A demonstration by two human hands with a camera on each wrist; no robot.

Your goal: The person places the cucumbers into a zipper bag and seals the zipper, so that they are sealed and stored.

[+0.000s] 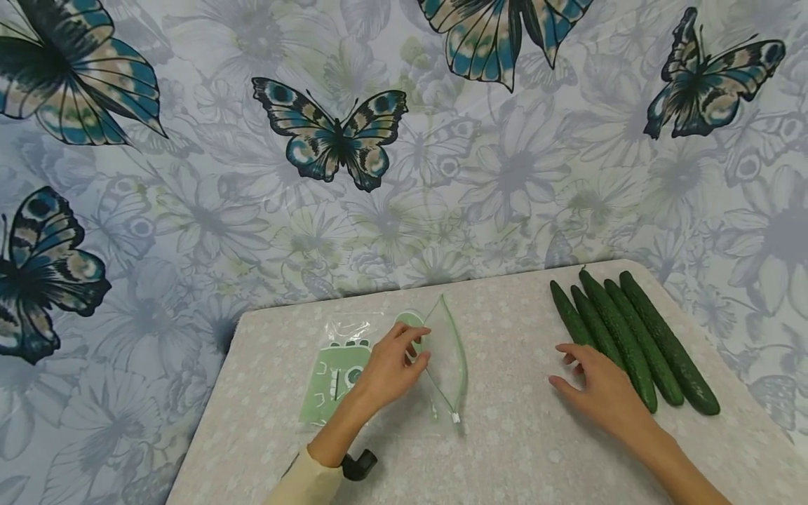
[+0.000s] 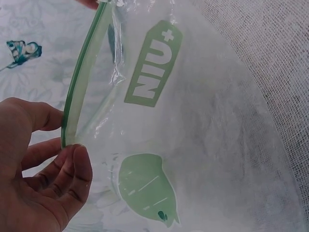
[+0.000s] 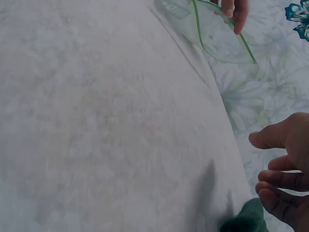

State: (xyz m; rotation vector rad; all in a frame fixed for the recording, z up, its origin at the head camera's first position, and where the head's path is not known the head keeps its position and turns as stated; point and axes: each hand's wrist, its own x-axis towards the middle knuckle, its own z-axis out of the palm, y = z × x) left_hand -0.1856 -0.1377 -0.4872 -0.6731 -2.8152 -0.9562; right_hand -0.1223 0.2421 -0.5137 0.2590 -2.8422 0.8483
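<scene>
A clear zip bag (image 1: 447, 354) with green prints stands with its mouth spread apart, left of the table's middle. My left hand (image 1: 386, 368) pinches its green zip edge between thumb and fingers; the left wrist view shows the grip on the zip strip (image 2: 73, 96). A white slider (image 1: 456, 418) sits at the near end of the zip. Several dark green cucumbers (image 1: 659, 333) lie side by side on the right. Beside them, on their left, my right hand (image 1: 602, 393) hovers with loosely bent fingers and holds nothing. One cucumber end (image 3: 245, 218) shows below that hand in the right wrist view.
A pale patterned cloth covers the table (image 1: 511, 393). Its back edge meets a wall covering (image 1: 505, 175) printed with flowers and butterflies. A black strap piece (image 1: 360, 465) is at the left wrist, near a light sleeve (image 1: 309, 480).
</scene>
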